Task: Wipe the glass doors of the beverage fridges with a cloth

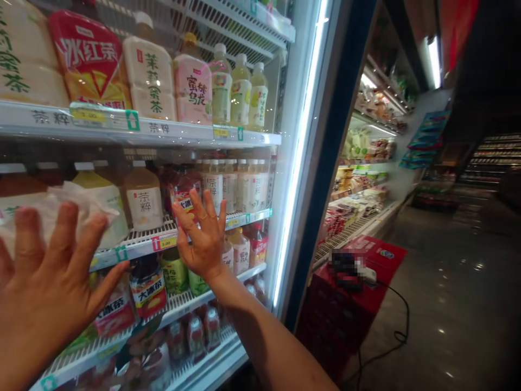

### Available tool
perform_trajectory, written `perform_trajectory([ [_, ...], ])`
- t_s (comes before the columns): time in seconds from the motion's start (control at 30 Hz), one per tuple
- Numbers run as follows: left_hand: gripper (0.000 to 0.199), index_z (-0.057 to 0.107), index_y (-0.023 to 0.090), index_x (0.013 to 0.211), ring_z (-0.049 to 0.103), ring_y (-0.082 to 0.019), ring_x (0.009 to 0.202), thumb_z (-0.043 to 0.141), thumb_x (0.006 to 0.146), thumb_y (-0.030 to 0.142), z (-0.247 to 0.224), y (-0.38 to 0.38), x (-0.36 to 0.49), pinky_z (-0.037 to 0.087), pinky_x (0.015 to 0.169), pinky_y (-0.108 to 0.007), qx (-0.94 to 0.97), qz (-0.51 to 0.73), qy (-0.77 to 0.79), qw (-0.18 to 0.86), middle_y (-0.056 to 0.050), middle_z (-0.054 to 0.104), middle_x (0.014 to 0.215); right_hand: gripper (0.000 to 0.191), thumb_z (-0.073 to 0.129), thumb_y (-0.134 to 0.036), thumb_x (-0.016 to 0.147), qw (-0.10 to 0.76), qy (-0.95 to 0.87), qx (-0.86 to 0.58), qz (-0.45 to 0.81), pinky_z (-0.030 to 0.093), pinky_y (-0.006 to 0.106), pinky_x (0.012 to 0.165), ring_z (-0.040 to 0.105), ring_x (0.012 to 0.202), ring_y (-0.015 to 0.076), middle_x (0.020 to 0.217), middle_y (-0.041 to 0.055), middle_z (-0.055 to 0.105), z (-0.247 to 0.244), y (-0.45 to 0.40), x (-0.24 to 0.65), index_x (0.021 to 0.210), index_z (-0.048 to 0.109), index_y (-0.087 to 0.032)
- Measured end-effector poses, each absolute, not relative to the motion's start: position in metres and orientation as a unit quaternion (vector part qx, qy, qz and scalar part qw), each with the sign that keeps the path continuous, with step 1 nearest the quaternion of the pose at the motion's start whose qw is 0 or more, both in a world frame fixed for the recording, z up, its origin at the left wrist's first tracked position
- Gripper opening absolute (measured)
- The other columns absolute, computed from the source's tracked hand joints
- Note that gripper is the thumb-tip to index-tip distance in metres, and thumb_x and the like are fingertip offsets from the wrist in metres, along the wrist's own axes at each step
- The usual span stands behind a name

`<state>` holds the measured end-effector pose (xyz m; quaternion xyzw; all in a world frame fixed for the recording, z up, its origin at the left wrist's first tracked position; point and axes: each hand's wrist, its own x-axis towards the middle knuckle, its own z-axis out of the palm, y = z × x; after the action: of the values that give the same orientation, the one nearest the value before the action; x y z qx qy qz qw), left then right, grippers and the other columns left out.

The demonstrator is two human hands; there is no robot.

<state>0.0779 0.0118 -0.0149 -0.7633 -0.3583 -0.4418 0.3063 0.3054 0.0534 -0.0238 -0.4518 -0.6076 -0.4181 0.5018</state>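
Crumpled white cloth (77, 206) sits by our wide-open left hand (46, 277); our empty right hand (203, 241) spreads against fridge glass (260, 179)

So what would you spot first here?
Two spread hands come first: the left hand at lower left and the right hand in the middle, both raised before a drinks fridge. Above, a big red drink pack stands out on the top shelf. A bright light strip glows along the fridge's edge.

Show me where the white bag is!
In the head view, the white bag is at the left, by the left hand, in front of a yellow bottle on the shelf.
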Motion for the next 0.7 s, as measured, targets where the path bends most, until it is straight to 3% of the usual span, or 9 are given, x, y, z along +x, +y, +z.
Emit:
perform_trajectory([
  [0.2,0.073,0.028,0.033,0.161,0.009,-0.028,0.16,0.05,0.095,0.054,-0.111,0.004,0.095,-0.001,0.131,-0.051,-0.83,-0.351,-0.302,0.312,-0.001,0.027,0.169,0.062,0.059,-0.029,0.086,0.477,-0.616,-0.474,-0.41,0.006,0.061,0.13,0.003,0.161,0.0258,0.163,0.0005,0.042,-0.024,0.054,0.309,0.147,0.053,-0.029],
  [0.3,0.07,0.027,0.035,0.161,0.01,-0.029,0.16,0.048,0.097,0.053,-0.076,0.003,0.103,0.002,0.131,-0.055,-0.826,-0.35,-0.314,0.309,0.0,0.029,0.169,0.062,0.057,-0.029,0.086,0.482,-0.618,-0.469,-0.406,0.005,0.06,0.13,0.002,0.161,0.0243,0.163,0.0014,0.042,-0.023,0.055,0.308,0.148,0.052,-0.027],
  [0.37,0.075,0.02,0.033,0.163,0.003,-0.035,0.16,0.05,0.097,0.053,-0.032,0.008,0.113,-0.003,0.128,-0.065,-0.786,-0.388,-0.347,0.333,-0.003,0.017,0.172,0.064,0.055,-0.031,0.088,0.476,-0.625,-0.479,-0.392,0.003,0.06,0.13,0.001,0.161,0.0242,0.164,0.0025,0.041,-0.022,0.055,0.306,0.151,0.048,-0.025],
  [0.43,0.082,0.015,0.031,0.164,-0.005,-0.037,0.16,0.054,0.095,0.055,-0.012,0.014,0.126,-0.006,0.126,-0.069,-0.767,-0.401,-0.364,0.343,-0.004,0.007,0.173,0.066,0.053,-0.032,0.09,0.465,-0.636,-0.486,-0.379,0.001,0.06,0.13,-0.001,0.161,0.0246,0.165,0.0039,0.038,-0.023,0.053,0.307,0.154,0.044,-0.022],
  [0.5,0.088,0.014,0.028,0.164,-0.008,-0.035,0.16,0.057,0.093,0.056,-0.029,0.017,0.139,-0.007,0.127,-0.066,-0.779,-0.385,-0.365,0.335,-0.006,0.007,0.173,0.066,0.049,-0.032,0.093,0.451,-0.658,-0.469,-0.379,0.002,0.058,0.131,-0.003,0.161,0.0239,0.167,0.0052,0.035,-0.027,0.047,0.314,0.157,0.039,-0.018],
  [0.63,0.083,0.015,0.026,0.164,-0.002,-0.023,0.161,0.055,0.096,0.05,-0.103,0.01,0.153,-0.008,0.131,-0.05,-0.833,-0.316,-0.322,0.32,-0.005,0.025,0.17,0.069,0.039,-0.029,0.099,0.46,-0.669,-0.439,-0.384,0.007,0.059,0.13,0.001,0.161,0.0218,0.171,0.0058,0.027,-0.047,0.038,0.355,0.164,0.017,-0.022],
  [0.7,0.079,0.016,0.029,0.164,0.0,-0.022,0.161,0.054,0.097,0.048,-0.104,0.007,0.157,-0.007,0.131,-0.047,-0.843,-0.295,-0.319,0.318,-0.003,0.027,0.169,0.072,0.036,-0.028,0.101,0.502,-0.633,-0.458,-0.37,0.007,0.063,0.129,0.001,0.161,0.0232,0.173,0.007,0.018,-0.058,0.04,0.38,0.166,0.003,-0.025],
])
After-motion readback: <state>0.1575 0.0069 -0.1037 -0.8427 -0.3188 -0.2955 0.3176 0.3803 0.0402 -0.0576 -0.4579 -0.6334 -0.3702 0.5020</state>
